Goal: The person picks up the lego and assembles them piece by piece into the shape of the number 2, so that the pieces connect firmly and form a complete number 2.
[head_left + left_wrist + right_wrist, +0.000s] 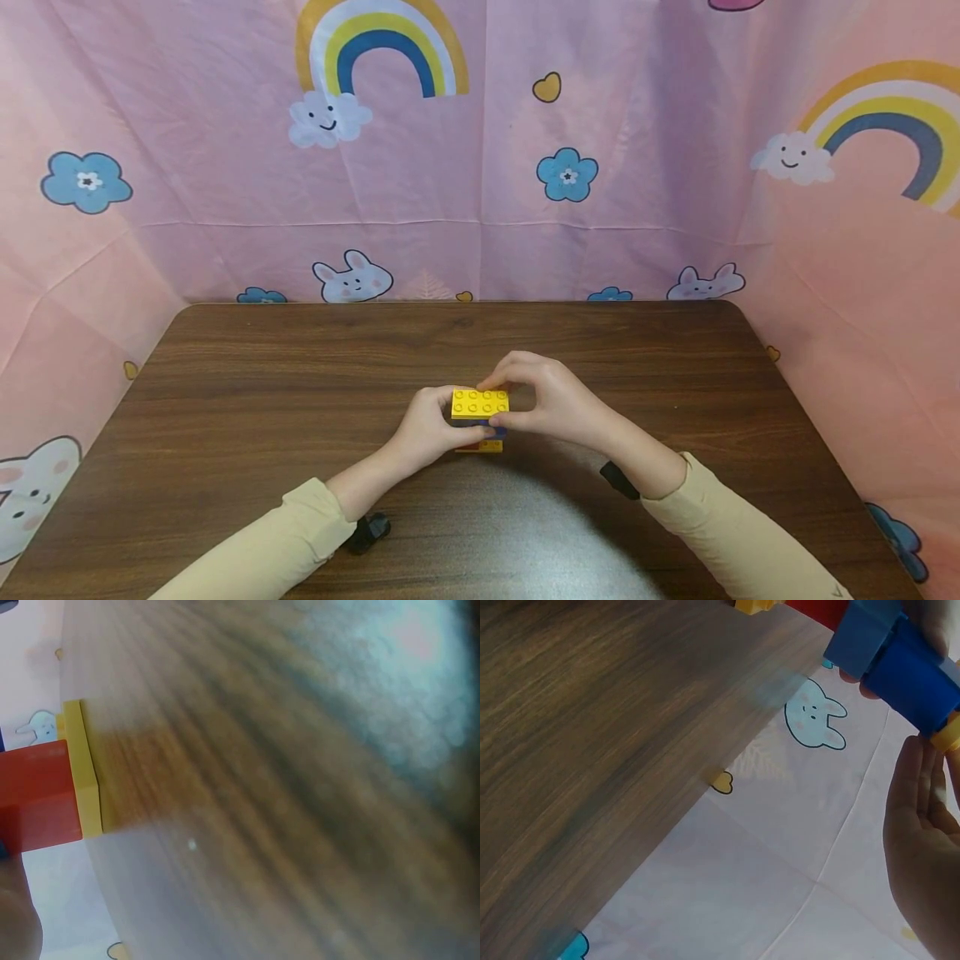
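Left sleeve: a cream fabric sleeve (pixel 255 550) came in from the lower left, with a small black object (pixel 367 532) on the dark wood-grain table (pixel 225 392) just beside the wrist.
Left hand: the left hand (pixel 423 429) was curled round the left end of the stack of plastic building bricks (pixel 480 421), fingers wrapped on its side, gripping it.
Brick stack: it stood near the middle of the table, between the two hands; a yellow studded rectangular brick (pixel 480 403) lay on top, a dark blue layer showed beneath it, and red and yellow showed at the bottom edge.
Left wrist view: a red brick (pixel 37 799) sat against a thin yellow plate (pixel 82 772), the plate touching the blurred table surface.
Right wrist view: a blue plastic brick (pixel 900 664) was at the top right, fingertips touching it, and the palm lay just below.
Right hand: the right hand (pixel 551 400) was arched over the right end of the stack, thumb and fingers pinching the top yellow brick.
Right sleeve: a matching cream sleeve (pixel 742 533) came from the lower right.
Backdrop: a pink cloth printed with rainbows, bunnies and blue flowers (pixel 600 208) hung behind and to both sides of the table.
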A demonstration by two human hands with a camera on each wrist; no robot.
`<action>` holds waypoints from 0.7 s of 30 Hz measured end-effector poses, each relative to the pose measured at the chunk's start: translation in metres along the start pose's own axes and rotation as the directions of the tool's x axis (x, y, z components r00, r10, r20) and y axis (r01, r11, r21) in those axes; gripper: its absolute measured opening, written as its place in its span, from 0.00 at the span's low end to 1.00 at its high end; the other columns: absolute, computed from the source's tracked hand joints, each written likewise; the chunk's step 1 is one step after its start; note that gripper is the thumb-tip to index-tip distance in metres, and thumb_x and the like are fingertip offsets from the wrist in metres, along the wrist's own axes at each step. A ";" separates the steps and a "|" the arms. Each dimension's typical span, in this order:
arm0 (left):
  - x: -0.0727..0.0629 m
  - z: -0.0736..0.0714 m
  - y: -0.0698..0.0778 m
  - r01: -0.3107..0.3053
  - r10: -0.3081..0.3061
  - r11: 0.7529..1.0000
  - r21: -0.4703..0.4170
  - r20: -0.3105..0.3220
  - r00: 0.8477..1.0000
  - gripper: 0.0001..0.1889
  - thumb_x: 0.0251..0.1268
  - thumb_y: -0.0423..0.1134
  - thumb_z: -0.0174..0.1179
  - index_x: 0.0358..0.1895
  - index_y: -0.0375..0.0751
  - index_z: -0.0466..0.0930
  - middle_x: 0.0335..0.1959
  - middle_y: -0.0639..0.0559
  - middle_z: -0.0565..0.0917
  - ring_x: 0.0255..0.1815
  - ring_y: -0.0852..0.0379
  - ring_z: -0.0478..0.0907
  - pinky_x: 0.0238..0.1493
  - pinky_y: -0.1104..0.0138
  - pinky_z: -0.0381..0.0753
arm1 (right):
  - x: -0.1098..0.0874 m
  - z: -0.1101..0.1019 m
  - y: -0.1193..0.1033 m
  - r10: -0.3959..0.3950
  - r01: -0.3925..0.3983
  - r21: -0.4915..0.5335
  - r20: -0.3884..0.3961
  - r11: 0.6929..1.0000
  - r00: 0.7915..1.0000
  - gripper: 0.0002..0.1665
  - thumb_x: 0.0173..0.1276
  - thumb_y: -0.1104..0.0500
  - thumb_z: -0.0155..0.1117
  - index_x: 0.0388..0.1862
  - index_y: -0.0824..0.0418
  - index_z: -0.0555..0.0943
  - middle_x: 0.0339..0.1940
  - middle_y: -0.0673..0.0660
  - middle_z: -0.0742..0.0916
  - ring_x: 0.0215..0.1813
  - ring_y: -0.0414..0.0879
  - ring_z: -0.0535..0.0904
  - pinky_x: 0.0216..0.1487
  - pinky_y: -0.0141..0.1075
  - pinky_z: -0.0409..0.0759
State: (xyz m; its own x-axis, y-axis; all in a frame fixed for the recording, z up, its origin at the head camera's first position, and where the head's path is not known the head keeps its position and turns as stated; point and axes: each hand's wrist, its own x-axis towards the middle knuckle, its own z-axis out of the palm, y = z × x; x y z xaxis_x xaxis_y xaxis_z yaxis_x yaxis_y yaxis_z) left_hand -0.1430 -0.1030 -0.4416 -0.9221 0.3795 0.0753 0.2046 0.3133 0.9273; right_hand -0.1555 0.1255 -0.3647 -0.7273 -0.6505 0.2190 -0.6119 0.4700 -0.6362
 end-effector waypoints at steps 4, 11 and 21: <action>0.000 0.000 0.000 -0.001 0.001 1.000 -0.012 -0.003 1.000 0.21 0.60 0.35 0.78 0.55 0.29 0.87 0.49 0.39 0.92 0.50 0.52 0.88 0.52 0.71 0.86 | -0.001 0.001 0.000 -0.013 0.013 0.010 -0.008 1.000 1.000 0.22 0.60 0.61 0.84 0.54 0.57 0.90 0.47 0.50 0.89 0.52 0.44 0.85 0.57 0.46 0.88; 0.000 0.001 0.000 0.003 -0.003 1.000 -0.021 0.003 1.000 0.22 0.60 0.34 0.78 0.56 0.29 0.86 0.50 0.38 0.92 0.50 0.54 0.88 0.52 0.72 0.86 | -0.001 0.001 0.001 -0.040 0.040 -0.004 -0.014 0.999 0.999 0.22 0.61 0.61 0.84 0.55 0.58 0.90 0.46 0.50 0.89 0.51 0.44 0.84 0.56 0.48 0.88; 0.001 0.000 -0.001 0.013 -0.013 1.000 -0.006 0.009 1.000 0.22 0.60 0.35 0.79 0.57 0.30 0.87 0.51 0.39 0.91 0.52 0.52 0.88 0.53 0.71 0.85 | -0.002 0.003 0.002 -0.043 0.044 0.017 -0.032 0.999 0.999 0.22 0.59 0.62 0.85 0.53 0.59 0.91 0.41 0.50 0.86 0.46 0.43 0.83 0.51 0.43 0.88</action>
State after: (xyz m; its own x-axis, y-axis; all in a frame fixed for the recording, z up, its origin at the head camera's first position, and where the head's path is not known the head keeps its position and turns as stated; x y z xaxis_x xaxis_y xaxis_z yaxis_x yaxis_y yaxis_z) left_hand -0.1440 -0.1036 -0.4427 -0.9216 0.3836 0.0598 0.1907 0.3131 0.9304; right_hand -0.1546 0.1264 -0.3686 -0.7096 -0.6509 0.2699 -0.6377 0.4304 -0.6388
